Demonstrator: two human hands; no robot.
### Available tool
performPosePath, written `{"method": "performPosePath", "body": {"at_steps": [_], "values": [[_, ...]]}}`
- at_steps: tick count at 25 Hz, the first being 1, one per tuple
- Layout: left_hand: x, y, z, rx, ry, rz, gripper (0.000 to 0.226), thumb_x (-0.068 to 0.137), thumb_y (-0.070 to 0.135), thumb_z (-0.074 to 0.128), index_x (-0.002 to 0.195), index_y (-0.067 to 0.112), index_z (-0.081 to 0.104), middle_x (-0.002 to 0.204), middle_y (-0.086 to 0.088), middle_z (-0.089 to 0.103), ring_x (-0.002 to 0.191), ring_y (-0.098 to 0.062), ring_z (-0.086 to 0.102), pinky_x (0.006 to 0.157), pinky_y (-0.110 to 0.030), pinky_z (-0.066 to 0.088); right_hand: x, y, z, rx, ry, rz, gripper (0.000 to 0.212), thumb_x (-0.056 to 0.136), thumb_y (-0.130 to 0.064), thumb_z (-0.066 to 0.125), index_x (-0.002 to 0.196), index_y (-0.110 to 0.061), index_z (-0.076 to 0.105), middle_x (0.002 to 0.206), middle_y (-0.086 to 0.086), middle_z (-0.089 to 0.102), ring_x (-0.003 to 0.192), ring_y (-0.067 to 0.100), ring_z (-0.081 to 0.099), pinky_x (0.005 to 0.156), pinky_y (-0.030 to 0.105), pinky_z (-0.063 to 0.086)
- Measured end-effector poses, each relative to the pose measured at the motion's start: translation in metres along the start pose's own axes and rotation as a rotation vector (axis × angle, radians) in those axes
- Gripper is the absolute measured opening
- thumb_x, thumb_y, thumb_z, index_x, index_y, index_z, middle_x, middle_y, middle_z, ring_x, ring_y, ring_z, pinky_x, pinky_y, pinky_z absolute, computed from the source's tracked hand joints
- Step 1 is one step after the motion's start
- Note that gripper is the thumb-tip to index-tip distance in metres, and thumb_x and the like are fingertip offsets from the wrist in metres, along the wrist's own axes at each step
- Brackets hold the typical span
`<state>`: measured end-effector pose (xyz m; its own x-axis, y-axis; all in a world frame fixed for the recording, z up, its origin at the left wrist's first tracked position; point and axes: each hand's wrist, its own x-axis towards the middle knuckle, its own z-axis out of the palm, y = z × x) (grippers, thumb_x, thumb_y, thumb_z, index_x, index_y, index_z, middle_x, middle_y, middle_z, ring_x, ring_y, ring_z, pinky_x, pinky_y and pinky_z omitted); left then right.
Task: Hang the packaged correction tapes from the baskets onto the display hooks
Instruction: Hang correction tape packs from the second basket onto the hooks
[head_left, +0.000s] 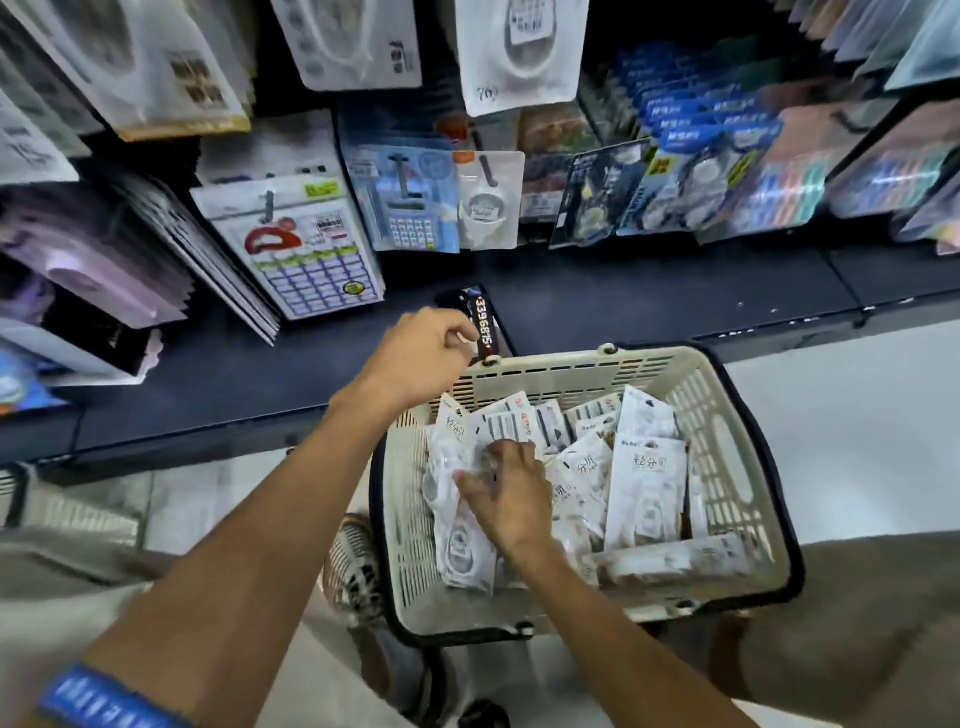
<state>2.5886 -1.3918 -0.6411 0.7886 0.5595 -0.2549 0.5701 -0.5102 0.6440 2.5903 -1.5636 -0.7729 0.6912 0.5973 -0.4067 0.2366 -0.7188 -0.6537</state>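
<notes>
Cream basket (727, 467) is stuffed with white correction tape packs (644, 488). Right hand (511, 501) is down in the pile, grip closed on a pack (462, 551). Left hand (423, 353) pinches the basket's black handle (483, 325) at the far rim. Dark shelf ledge (649, 296) beyond is mostly bare.

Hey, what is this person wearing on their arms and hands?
Both hands, left and right, are bare, with no gloves or rings visible. The forearms are uncovered, no sleeves reaching them. The left arm carries a blue band with pale markings at the picture's bottom edge.
</notes>
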Motion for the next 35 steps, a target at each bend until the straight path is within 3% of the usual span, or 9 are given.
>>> {"method": "performPosePath", "body": {"at_steps": [3, 8, 12, 15, 19, 23, 26, 31, 35], "values": [[0.006, -0.003, 0.008, -0.022, -0.028, -0.033, 0.02, 0.087, 0.015, 0.061, 0.091, 0.032, 0.071, 0.085, 0.008, 0.073, 0.095, -0.022, 0.068, 0.093, -0.034, 0.055, 0.01, -0.023, 0.008, 0.18, -0.099, -0.038, 0.013, 0.097, -0.034, 0.063, 0.091, -0.023, 0.061, 0.089, -0.001, 0.066, 0.078, 0.017, 0.062, 0.077, 0.034, 0.053], [0.003, -0.016, 0.023, -0.468, 0.087, -0.311, 0.053, 0.082, 0.035, 0.084, 0.128, 0.02, 0.062, 0.123, -0.002, 0.061, 0.113, -0.02, 0.063, 0.102, -0.04, 0.053, 0.024, -0.023, -0.046, 0.634, 0.283, -0.017, 0.022, 0.101, -0.004, 0.054, 0.082, -0.012, 0.063, 0.069, 0.0, 0.061, 0.062, 0.014, 0.054, 0.06, 0.027, 0.044], [-0.003, -0.02, 0.023, -0.707, -0.354, -0.428, 0.036, 0.078, 0.022, 0.087, 0.11, 0.011, 0.074, 0.102, -0.008, 0.079, 0.082, -0.021, 0.078, 0.073, -0.033, 0.064, 0.025, -0.023, -0.068, 1.19, 0.092, 0.106, 0.023, 0.103, -0.007, 0.051, 0.086, -0.009, 0.067, 0.065, 0.002, 0.069, 0.047, 0.013, 0.06, 0.043, 0.025, 0.05], [0.004, -0.019, 0.014, -0.536, -0.175, -0.344, 0.018, 0.076, 0.015, 0.088, 0.091, 0.019, 0.078, 0.089, -0.001, 0.081, 0.075, -0.017, 0.077, 0.072, -0.031, 0.062, 0.009, 0.0, -0.037, 0.775, -0.131, 0.371, 0.02, 0.102, -0.01, 0.051, 0.097, -0.006, 0.07, 0.081, 0.01, 0.073, 0.058, 0.021, 0.067, 0.053, 0.031, 0.056], [0.011, -0.023, 0.005, -0.67, -0.023, -0.381, 0.015, 0.082, 0.018, 0.084, 0.096, 0.019, 0.076, 0.093, -0.001, 0.081, 0.089, -0.024, 0.078, 0.087, -0.042, 0.061, -0.005, 0.017, 0.018, 0.133, -0.221, 0.208, 0.012, 0.094, -0.024, 0.066, 0.097, -0.013, 0.071, 0.1, 0.005, 0.075, 0.091, 0.024, 0.07, 0.085, 0.035, 0.055], [0.005, -0.034, 0.005, -0.617, 0.043, -0.387, 0.008, 0.09, 0.022, 0.076, 0.084, 0.026, 0.073, 0.089, 0.006, 0.078, 0.087, -0.02, 0.076, 0.082, -0.036, 0.059, 0.002, 0.009, 0.008, 0.399, -0.051, 0.187, 0.01, 0.099, -0.016, 0.062, 0.095, -0.011, 0.069, 0.101, 0.001, 0.07, 0.084, 0.014, 0.069, 0.069, 0.018, 0.055], [0.007, -0.04, 0.003, -0.623, 0.101, -0.388, 0.01, 0.092, 0.019, 0.073, 0.085, 0.027, 0.072, 0.09, 0.008, 0.077, 0.09, -0.019, 0.074, 0.088, -0.039, 0.058, 0.017, 0.022, -0.055, 0.868, 0.151, 0.15, 0.023, 0.101, -0.01, 0.059, 0.079, -0.017, 0.062, 0.071, -0.002, 0.065, 0.054, 0.008, 0.06, 0.049, 0.021, 0.047], [-0.001, -0.021, 0.017, -0.836, -0.174, -0.422, 0.03, 0.099, 0.026, 0.064, 0.121, 0.006, 0.07, 0.105, -0.01, 0.079, 0.085, -0.023, 0.077, 0.075, -0.035, 0.061, 0.032, -0.002, -0.119, 0.968, 0.123, 0.011, 0.028, 0.098, -0.008, 0.061, 0.072, -0.016, 0.064, 0.051, 0.007, 0.055, 0.04, 0.021, 0.051, 0.044, 0.032, 0.048], [-0.004, -0.016, 0.009, -1.04, -0.416, -0.356, 0.047, 0.079, 0.042, 0.077, 0.116, 0.014, 0.072, 0.112, -0.012, 0.078, 0.096, -0.027, 0.077, 0.076, -0.035, 0.061, 0.034, -0.048, -0.093, 0.995, 0.212, -0.016, 0.028, 0.09, -0.007, 0.069, 0.065, -0.018, 0.067, 0.048, 0.005, 0.056, 0.036, 0.017, 0.049, 0.038, 0.027, 0.046]]}}
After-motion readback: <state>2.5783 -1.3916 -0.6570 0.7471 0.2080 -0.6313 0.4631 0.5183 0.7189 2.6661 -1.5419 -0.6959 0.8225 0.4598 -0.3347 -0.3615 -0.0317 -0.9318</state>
